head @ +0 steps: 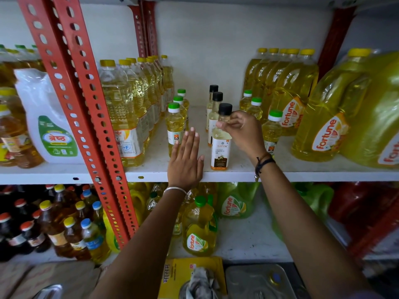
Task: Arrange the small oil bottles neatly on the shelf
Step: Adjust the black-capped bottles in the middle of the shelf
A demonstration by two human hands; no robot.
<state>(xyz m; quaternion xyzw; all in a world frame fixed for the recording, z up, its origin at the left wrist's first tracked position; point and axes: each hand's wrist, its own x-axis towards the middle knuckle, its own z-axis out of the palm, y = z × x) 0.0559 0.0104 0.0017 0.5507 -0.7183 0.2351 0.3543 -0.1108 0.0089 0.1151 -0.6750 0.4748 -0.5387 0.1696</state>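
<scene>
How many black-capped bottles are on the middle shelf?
3, in a single file running front to back: the front bottle, held at its neck by the right hand, the middle bottle and the rear bottle. More could be hidden behind them.

A bare strip of shelf runs between the green-capped bottles and the black-capped bottles, its front blocked by the left hand.

Head view, downward (close) onto shelf
</scene>
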